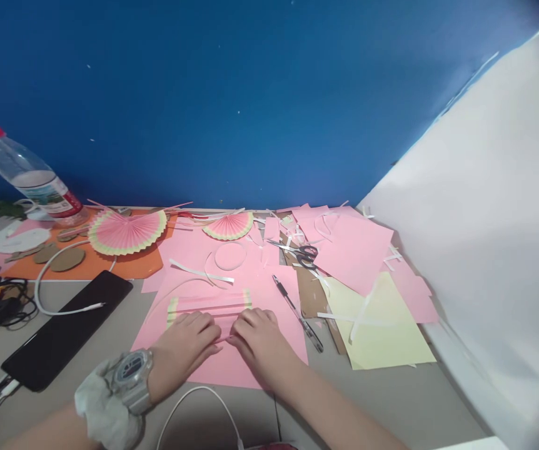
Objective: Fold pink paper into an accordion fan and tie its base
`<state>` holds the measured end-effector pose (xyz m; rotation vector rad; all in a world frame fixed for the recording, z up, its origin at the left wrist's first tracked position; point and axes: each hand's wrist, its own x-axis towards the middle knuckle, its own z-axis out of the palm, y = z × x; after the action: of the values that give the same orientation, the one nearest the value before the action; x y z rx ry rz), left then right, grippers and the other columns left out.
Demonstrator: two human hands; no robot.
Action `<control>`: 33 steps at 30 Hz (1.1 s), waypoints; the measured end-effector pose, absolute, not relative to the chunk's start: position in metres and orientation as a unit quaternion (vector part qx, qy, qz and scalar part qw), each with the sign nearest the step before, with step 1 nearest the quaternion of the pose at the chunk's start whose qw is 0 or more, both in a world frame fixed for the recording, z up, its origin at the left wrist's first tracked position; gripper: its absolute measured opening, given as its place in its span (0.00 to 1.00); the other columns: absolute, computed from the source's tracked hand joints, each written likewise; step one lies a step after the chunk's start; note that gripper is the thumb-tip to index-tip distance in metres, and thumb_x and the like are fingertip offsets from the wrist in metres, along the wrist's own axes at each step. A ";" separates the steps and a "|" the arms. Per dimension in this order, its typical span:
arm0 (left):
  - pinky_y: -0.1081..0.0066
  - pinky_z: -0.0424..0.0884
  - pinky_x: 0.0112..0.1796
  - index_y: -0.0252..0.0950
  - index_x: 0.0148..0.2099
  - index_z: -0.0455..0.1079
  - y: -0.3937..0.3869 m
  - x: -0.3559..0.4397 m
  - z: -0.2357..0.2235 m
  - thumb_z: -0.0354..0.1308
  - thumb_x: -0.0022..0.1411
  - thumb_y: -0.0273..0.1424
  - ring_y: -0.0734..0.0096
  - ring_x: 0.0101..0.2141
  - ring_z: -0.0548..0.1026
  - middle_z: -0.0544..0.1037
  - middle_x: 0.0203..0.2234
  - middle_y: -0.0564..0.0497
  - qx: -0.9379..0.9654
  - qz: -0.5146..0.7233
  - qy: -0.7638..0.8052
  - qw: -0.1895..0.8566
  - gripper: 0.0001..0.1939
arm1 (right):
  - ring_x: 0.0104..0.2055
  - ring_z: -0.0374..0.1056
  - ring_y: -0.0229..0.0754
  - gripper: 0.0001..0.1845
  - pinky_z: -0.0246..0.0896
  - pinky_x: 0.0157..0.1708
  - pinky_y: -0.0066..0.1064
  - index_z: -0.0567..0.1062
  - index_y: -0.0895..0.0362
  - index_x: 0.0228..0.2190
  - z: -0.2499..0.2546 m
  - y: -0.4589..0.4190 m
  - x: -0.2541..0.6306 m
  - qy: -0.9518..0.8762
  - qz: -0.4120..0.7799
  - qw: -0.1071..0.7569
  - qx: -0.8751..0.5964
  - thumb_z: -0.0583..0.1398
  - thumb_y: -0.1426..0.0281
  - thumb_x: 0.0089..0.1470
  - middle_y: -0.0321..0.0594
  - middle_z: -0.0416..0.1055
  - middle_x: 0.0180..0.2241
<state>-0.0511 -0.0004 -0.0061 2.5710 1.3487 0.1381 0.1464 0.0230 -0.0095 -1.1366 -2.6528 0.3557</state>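
A pink paper strip with yellow-green ends point(211, 301) lies in front of me, with crosswise pleats along its far part. My left hand point(192, 337) is closed on its near edge, fingers curled over and thumb below. Close beside it, my right hand point(259, 340) grips the same edge, fingertips bent down. Both hands hide much of the strip's near part. Beneath it is a sheet of pink paper point(283, 369). A black-capped pen point(300, 315) lies to the right of my right hand.
Two pleated paper fans, a larger one point(127, 232) and a smaller one point(229, 226), lie at the back. Scissors point(304, 251), yellow paper point(382, 337) and scraps are on the right. A phone point(67, 331), cables and a bottle point(39, 181) occupy the left. Walls bound the back and right.
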 end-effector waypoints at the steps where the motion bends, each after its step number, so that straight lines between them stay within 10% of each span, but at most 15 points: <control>1: 0.66 0.63 0.37 0.37 0.39 0.66 0.000 -0.055 -0.007 0.47 0.67 0.34 0.66 0.36 0.68 0.71 0.35 0.51 0.880 0.051 0.454 0.130 0.09 | 0.39 0.62 0.40 0.07 0.52 0.39 0.32 0.68 0.55 0.31 -0.010 0.025 0.148 -0.903 0.138 0.121 -0.388 0.57 0.65 0.59 0.34 0.68 0.33; 33: 0.60 0.60 0.39 0.40 0.38 0.66 -0.027 -0.103 -0.012 0.46 0.67 0.36 0.62 0.39 0.68 0.70 0.35 0.51 0.773 0.090 0.594 0.204 0.10 | 0.39 0.63 0.40 0.08 0.50 0.41 0.35 0.68 0.55 0.27 -0.007 0.023 0.150 -0.822 0.274 0.130 -0.482 0.58 0.68 0.57 0.32 0.70 0.32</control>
<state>-0.1030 -0.0268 -0.0121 2.1567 1.6564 0.2509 0.1498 0.0231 -0.0074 -1.3996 -2.3893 0.7958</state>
